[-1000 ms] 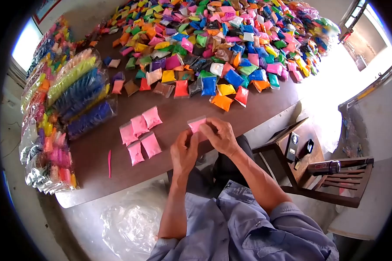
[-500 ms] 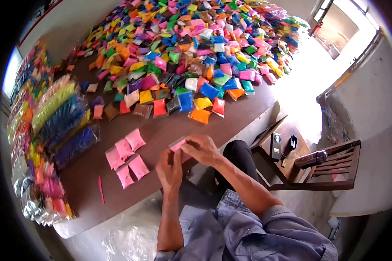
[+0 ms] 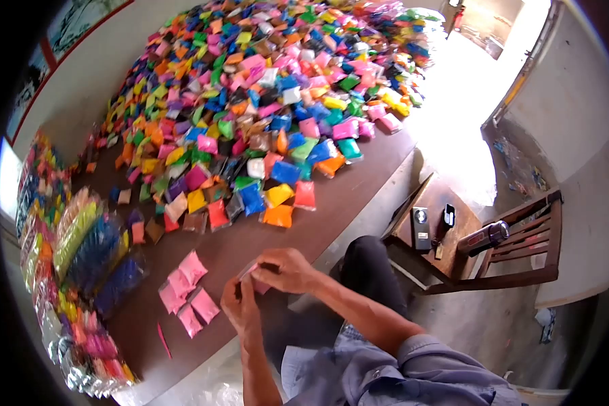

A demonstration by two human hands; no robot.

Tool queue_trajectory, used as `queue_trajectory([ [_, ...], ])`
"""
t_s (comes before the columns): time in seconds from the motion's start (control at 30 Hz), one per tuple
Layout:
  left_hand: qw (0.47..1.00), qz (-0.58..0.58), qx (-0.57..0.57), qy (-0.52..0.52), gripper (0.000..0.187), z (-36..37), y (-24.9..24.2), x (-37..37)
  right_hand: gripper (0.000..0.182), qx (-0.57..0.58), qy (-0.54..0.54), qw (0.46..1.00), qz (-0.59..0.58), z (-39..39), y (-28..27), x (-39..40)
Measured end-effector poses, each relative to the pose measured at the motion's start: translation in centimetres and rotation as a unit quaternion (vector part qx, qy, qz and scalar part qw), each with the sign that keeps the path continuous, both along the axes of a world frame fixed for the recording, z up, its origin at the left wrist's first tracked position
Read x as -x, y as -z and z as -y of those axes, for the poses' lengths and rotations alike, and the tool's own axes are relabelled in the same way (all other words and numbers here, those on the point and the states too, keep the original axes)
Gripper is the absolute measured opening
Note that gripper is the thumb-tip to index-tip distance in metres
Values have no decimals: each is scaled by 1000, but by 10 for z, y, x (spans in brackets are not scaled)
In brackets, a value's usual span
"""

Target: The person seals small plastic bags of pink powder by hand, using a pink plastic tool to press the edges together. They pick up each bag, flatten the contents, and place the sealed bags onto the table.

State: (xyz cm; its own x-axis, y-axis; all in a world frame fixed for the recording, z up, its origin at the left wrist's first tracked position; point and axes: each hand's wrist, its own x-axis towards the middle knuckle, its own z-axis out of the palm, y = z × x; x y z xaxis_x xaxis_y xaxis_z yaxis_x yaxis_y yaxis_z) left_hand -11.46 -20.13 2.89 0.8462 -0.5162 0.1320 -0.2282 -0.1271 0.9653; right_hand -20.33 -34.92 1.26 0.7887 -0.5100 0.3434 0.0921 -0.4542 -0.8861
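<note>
At the near edge of the table, a small clear packet with pink filling [image 3: 261,287] is pinched between my two hands. My left hand [image 3: 241,304] has its thumb and fingers closed on the packet's left side. From the right, my right hand [image 3: 287,271] grips the upper edge, with fingers bent. Much of the packet is covered by my fingers. Just left of my hands lie several pink packets [image 3: 191,268] in a cluster. A thin pink strip [image 3: 164,340] rests on the table beyond them.
A large heap of colourful packets [image 3: 250,101] covers the far part of the brown table [image 3: 345,210]. Bundled bags of packets [image 3: 91,237] stand along the left side. On the right, a wooden chair [image 3: 521,254] holds a flask [image 3: 484,237] and a dark box-shaped device [image 3: 421,229].
The camera view has shifted and tilted, so the table appears lower and further left. Both hands still hold the pink packet, its top edge now at a steeper angle.
</note>
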Motion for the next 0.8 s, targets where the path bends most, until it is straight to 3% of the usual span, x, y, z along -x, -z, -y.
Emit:
queue_trajectory([
  [0.17, 1000, 1, 9, 0, 24, 0, 17, -3, 25, -24, -5, 1000, 1, 0, -3, 3],
  [0.3, 999, -24, 20, 20, 28, 5, -8, 7, 22, -22, 4, 1000, 2, 0, 3, -1],
  [0.47, 999, -11, 40, 16, 29, 1, 12, 1, 21, -12, -2, 1000, -23, 0, 1, 1],
  [0.53, 999, -17, 44, 20, 29, -1, 14, 1, 21, -64, -16, 997, -27, -2, 1, 0],
  [0.73, 999, -17, 49, 16, 28, 3, 16, -6, 26, 2, 4, 999, -34, 2, 3, -7],
  [0.8, 999, 33, 41, -13, 28, 3, 8, -1, 27, -6, 1, 998, -56, 2, 3, -8],
])
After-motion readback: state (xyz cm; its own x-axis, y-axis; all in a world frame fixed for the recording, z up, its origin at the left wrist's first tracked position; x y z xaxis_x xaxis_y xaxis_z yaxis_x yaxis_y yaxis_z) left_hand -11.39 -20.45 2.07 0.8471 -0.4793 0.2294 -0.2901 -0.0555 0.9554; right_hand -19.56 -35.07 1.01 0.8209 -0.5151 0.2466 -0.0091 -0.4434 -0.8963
